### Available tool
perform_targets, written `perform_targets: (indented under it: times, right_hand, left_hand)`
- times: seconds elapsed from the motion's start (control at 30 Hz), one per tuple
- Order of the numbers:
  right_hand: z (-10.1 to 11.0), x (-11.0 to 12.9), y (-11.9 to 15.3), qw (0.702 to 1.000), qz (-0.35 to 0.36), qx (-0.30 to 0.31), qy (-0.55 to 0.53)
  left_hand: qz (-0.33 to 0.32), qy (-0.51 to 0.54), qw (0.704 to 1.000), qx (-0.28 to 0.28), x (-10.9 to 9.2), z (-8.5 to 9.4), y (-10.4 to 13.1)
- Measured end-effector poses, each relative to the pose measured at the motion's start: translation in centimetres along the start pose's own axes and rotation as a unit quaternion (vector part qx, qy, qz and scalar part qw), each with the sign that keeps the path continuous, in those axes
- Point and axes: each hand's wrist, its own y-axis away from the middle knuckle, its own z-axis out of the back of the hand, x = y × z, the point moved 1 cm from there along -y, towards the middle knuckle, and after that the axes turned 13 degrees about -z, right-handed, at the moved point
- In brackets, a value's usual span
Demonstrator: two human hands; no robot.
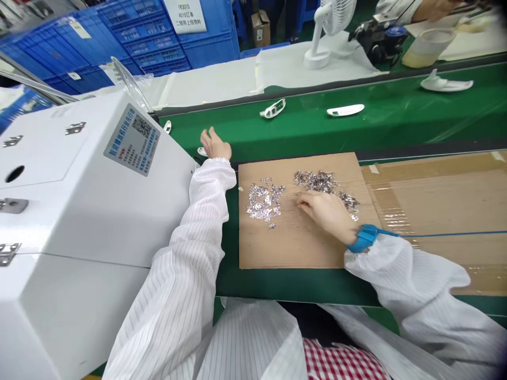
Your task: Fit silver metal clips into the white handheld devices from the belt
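My left hand [216, 144] reaches over the near edge of the green conveyor belt [241, 136], its fingers apart and curled a little. A small white part [202, 152] lies just beside it, partly hidden. My right hand [327, 212], with a blue wrist strap [365, 238], rests low over the cardboard sheet [293, 245], fingertips pinched; what they hold, if anything, is too small to name. Beyond that hand lies a pile of dark metal pieces [319, 181], with more pieces [348, 201] to its right. Shiny silver pieces [263, 203] are spread on the cardboard's left side.
A large white machine box [119, 211] fills the left. White shells [274, 108] [345, 111] [447, 83] lie along the belt. Behind it stand a white fan [317, 55], a cup [428, 48] and blue crates [150, 37]. Another person's hand [433, 9] shows at top right.
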Motion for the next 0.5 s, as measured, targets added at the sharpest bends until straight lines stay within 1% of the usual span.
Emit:
perform_targets:
  times: [0.03, 0.1, 0.17, 0.27, 0.33, 0.43, 0.47, 0.5]
  right_hand:
    - [0.0, -0.1, 0.0, 1.0, 0.004, -0.006, -0.003]
    - [0.0, -0.3, 0.2, 1.0, 0.007, -0.02, -0.018]
    - [0.1, -0.5, 0.7, 0.999, -0.004, -0.034, -0.038]
    - [0.6, -0.8, 1.6, 0.994, -0.026, -0.049, -0.089]
    - [1.1, -0.9, 2.2, 0.988, -0.038, -0.054, -0.14]
    - [2.0, -1.0, 2.7, 0.969, -0.052, -0.06, -0.233]
    - [2.5, -1.0, 2.7, 0.96, -0.055, -0.065, -0.266]
    - [2.9, -1.0, 2.7, 0.95, -0.057, -0.069, -0.299]
  left_hand:
    - [-0.005, -0.028, 0.999, 0.014, 0.3, 0.6, 0.5]
    - [0.013, -0.056, 0.997, 0.059, 0.7, 1.1, 1.4]
    - [0.027, -0.059, 0.994, 0.094, 0.9, 1.0, 1.9]
    - [0.021, -0.068, 0.99, 0.122, 0.7, 0.7, 1.8]
    - [0.015, -0.082, 0.988, 0.131, 0.5, 0.6, 1.1]
    - [0.013, -0.108, 0.986, 0.126, 0.2, 0.4, 0.0]
    - [0.023, -0.101, 0.987, 0.124, 0.0, 0.2, -0.1]
    - [0.042, -0.073, 0.988, 0.127, -0.2, -0.1, 0.0]
